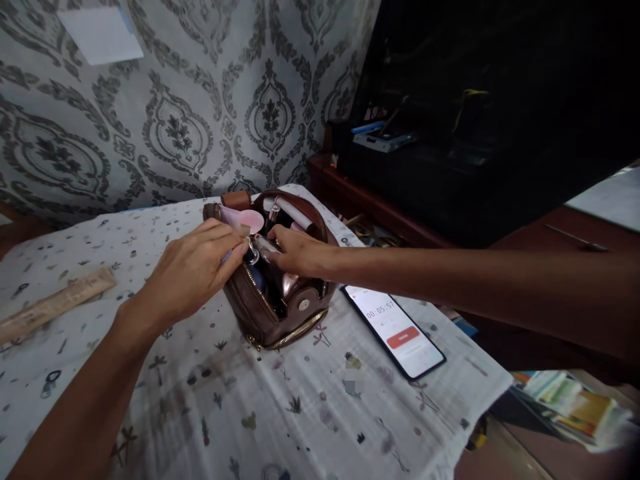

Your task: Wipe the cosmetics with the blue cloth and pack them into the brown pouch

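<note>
An open brown bag [250,310] with a gold zipper stands on the patterned white cloth. Inside it are a pink round-ended item [251,221], a white tube [293,212] and several small cosmetic-like items. My left hand [200,260] is at the bag's left side, its fingers closed at the rim near a small shiny item; what they pinch is hard to make out. My right hand [300,252] reaches into the bag from the right, fingers bent around a slim pale item [266,248].
A phone [400,333] showing a timer lies right of the bag. On the left is a long beige package [60,303]. Behind stands a patterned wall [200,100]; a large dark screen [500,100] is at the right. Papers [575,407] sit below the table's right edge.
</note>
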### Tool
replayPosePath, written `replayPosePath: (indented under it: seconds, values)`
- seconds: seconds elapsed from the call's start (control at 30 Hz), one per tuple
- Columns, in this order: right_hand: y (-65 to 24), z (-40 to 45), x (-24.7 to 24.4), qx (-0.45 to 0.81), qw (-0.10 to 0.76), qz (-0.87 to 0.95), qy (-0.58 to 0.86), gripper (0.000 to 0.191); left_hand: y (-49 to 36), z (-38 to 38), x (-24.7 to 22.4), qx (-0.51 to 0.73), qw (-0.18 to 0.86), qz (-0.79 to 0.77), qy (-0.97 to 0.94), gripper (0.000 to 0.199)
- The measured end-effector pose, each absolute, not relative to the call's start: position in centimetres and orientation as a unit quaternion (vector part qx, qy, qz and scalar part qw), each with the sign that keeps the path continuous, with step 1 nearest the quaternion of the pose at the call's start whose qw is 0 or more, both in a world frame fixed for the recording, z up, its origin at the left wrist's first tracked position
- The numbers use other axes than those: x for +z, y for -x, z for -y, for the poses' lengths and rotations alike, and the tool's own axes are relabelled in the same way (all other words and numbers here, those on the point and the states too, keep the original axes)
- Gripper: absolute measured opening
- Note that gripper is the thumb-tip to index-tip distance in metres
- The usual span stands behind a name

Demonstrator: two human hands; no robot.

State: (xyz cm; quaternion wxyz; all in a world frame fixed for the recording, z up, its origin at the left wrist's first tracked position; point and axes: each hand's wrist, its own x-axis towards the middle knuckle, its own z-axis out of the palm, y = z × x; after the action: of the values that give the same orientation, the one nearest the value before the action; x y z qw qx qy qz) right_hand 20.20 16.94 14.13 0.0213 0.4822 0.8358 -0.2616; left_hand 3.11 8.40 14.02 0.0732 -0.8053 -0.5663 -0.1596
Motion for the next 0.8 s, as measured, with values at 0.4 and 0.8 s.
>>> replayPosePath:
  seconds: [0.4,0.8]
  values:
    - [-22.8,-16.2,16.3,-0.14,0.074,-0.981,-0.112,0.018,-3.0,-8.6,13.8,-0.163,0.051,0.565,0.807,0.041]
    - [-24.0,-17.2,15.7,-0.127,0.159,-0.976,-0.076,0.019,-2.9,-8.6,13.5,-0.197,0.023,0.567,0.8,0.041]
